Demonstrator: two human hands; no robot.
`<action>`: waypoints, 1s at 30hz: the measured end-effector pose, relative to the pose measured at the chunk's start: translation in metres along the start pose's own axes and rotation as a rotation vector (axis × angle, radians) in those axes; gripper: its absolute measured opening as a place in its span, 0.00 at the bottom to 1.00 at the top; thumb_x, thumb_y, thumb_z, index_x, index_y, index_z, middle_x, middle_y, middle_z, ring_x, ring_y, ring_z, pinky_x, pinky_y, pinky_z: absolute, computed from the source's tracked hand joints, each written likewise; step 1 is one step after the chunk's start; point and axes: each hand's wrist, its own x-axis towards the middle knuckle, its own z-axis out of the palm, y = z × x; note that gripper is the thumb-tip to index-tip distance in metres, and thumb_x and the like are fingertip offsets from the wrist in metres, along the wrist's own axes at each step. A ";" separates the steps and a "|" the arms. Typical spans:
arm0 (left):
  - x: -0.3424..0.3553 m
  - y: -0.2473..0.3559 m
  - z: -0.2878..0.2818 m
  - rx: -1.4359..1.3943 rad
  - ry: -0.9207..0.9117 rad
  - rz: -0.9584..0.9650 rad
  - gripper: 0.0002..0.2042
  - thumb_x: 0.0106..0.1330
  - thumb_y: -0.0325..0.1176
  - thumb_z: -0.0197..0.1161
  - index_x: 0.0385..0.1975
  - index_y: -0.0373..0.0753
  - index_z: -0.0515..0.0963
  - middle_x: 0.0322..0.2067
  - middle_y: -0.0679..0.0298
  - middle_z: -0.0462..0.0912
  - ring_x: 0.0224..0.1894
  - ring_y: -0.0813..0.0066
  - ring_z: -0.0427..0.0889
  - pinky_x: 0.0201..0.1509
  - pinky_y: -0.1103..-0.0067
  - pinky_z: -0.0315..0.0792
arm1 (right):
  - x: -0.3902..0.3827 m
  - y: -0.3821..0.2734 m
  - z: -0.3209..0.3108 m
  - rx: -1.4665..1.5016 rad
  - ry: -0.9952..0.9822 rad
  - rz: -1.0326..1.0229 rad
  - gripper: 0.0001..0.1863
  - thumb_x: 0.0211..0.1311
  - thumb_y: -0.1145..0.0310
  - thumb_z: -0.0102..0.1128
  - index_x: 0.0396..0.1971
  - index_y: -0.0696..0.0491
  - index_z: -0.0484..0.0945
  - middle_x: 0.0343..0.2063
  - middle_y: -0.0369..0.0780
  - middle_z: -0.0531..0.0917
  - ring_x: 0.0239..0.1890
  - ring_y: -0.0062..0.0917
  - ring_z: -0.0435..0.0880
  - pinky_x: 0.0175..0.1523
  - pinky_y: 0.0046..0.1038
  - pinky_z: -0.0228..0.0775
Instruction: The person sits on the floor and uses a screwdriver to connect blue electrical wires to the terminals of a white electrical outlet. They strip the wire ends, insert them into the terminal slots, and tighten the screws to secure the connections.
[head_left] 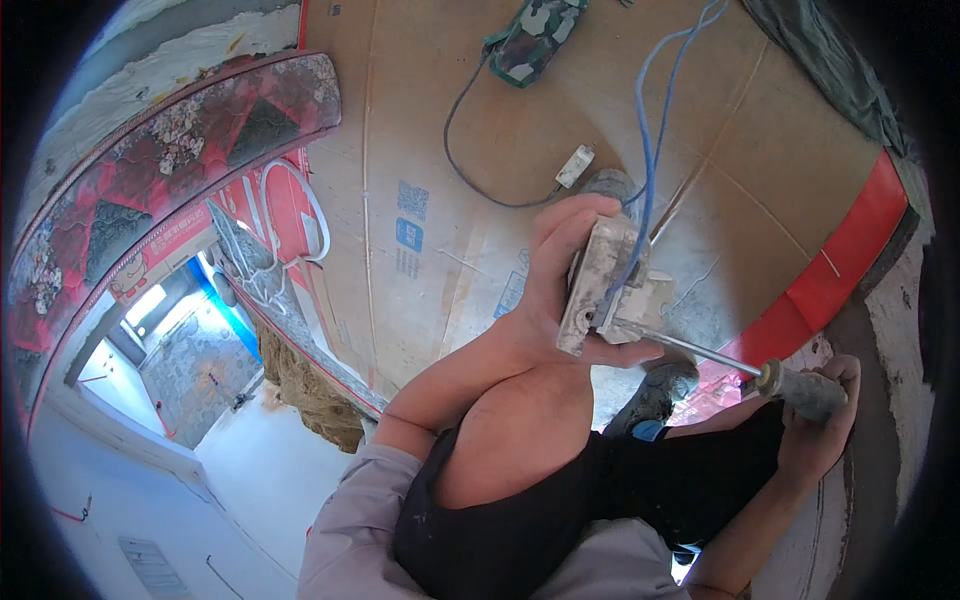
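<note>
My left hand (550, 262) is closed around a dusty white electrical box (605, 268), its fingers behind the box and the thumb near its lower edge. Blue wire (647, 130) runs down from the top of the view to the box. My right hand (822, 425) grips the worn handle of a screwdriver (715, 356). The metal shaft points left, and its tip reaches the lower part of the box. Whether the tip sits in a screw cannot be made out. Both hands are above my bent legs (522, 430).
Brown cardboard (410, 310) lies under the work. On it are a camouflage pouch (540, 42), a dark cord and a small white connector (575, 166). A floral padded edge (180, 150) curves along the left, above coiled white cable (320, 225). A red strip (820, 290) lies at the right.
</note>
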 end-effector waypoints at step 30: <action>0.006 -0.001 0.003 0.074 0.019 0.073 0.56 0.38 0.46 0.84 0.67 0.35 0.56 0.58 0.47 0.65 0.59 0.52 0.67 0.62 0.64 0.63 | 0.007 0.012 -0.006 0.044 0.053 -0.031 0.25 0.62 0.55 0.62 0.50 0.55 0.65 0.43 0.43 0.71 0.49 0.33 0.72 0.62 0.39 0.63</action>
